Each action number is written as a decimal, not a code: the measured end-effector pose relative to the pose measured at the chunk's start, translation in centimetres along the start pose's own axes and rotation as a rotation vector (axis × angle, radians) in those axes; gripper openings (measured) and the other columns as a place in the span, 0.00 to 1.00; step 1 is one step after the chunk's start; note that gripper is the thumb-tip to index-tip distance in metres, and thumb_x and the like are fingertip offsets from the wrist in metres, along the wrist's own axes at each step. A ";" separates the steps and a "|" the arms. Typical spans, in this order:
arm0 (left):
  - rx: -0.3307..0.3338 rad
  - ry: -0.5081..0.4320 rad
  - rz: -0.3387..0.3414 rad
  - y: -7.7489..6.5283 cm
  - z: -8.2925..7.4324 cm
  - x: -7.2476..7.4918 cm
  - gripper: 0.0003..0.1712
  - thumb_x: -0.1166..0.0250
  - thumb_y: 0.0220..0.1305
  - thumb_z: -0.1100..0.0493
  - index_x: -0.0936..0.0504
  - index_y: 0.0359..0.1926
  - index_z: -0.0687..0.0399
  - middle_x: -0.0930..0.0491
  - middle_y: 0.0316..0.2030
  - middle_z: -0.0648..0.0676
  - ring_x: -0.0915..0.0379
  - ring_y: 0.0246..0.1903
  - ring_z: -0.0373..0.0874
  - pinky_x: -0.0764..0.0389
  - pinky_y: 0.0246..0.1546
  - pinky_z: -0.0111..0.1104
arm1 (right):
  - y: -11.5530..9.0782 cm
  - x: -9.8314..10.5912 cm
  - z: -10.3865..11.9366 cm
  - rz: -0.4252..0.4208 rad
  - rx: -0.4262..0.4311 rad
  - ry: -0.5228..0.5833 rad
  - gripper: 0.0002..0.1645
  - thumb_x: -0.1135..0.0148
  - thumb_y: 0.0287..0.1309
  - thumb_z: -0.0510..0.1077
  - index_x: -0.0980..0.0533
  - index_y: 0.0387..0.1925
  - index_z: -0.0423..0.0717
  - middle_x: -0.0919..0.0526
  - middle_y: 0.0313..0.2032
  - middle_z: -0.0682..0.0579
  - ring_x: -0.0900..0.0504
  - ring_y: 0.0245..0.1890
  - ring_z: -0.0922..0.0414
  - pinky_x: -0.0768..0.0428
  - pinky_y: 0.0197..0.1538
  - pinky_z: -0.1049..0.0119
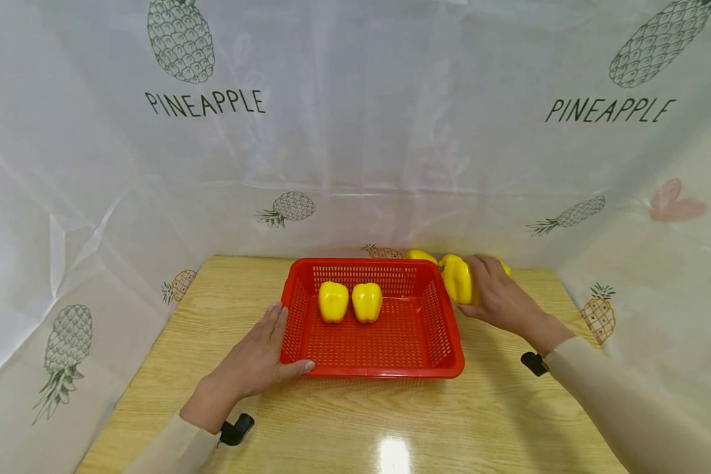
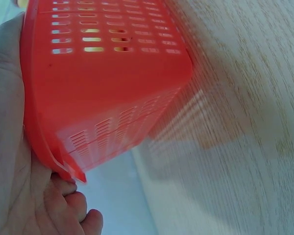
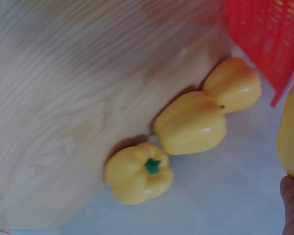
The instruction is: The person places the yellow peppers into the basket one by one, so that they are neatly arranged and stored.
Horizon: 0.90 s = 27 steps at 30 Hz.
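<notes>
A red plastic basket (image 1: 367,374) stands on the table with two yellow bell peppers, a left one (image 1: 333,303) and a right one (image 1: 367,303), side by side in it. My left hand (image 1: 257,355) holds the basket's near left corner, thumb over the front rim and fingertips under the rim in the left wrist view. Just beyond the basket's right rim, my right hand (image 1: 498,296) grips a yellow bell pepper (image 1: 457,280). Three more yellow peppers, one by the basket (image 3: 235,85), a middle one (image 3: 191,122) and a green-stemmed one (image 3: 139,174), lie behind that hand.
The wooden table (image 1: 326,428) ends at the back against a pale sheet (image 1: 367,131) printed with pineapples. The same sheet hangs along both sides. The loose peppers lie close to the table's back edge.
</notes>
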<state>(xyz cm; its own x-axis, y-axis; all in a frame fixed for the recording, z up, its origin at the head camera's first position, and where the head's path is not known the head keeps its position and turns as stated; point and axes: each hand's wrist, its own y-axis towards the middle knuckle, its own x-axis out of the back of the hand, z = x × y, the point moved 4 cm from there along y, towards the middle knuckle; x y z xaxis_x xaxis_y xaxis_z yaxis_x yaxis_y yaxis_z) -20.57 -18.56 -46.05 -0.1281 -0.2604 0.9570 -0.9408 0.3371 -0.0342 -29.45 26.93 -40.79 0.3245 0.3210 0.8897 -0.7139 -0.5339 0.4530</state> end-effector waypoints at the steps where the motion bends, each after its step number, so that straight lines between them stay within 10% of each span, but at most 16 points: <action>1: 0.002 0.001 0.001 0.0 0.0 0.0 0.75 0.44 0.60 0.14 0.54 0.82 0.71 0.56 0.83 0.70 0.58 0.82 0.68 0.39 0.77 0.58 | 0.3 0.1 0.3 0.005 0.000 0.001 0.56 0.14 0.44 0.47 0.38 0.67 0.32 0.30 0.59 0.30 0.26 0.55 0.37 0.10 0.44 0.44; 27: 0.006 0.001 0.005 0.0 -0.2 0.1 0.77 0.47 0.59 0.12 0.53 0.82 0.71 0.56 0.83 0.70 0.58 0.83 0.67 0.39 0.78 0.57 | 5.7 -3.3 6.0 0.134 0.092 -0.051 0.60 0.17 0.52 0.56 0.40 0.74 0.34 0.30 0.61 0.34 0.27 0.59 0.38 0.13 0.55 0.50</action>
<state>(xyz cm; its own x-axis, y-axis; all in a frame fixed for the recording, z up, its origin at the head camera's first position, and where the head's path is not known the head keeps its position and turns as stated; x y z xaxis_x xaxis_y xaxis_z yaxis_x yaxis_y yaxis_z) -20.58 -18.44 -45.88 -0.1327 -0.2580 0.9570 -0.9419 0.3333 -0.0408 -30.89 18.09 -40.79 0.2632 0.2032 0.9431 -0.6937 -0.6395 0.3314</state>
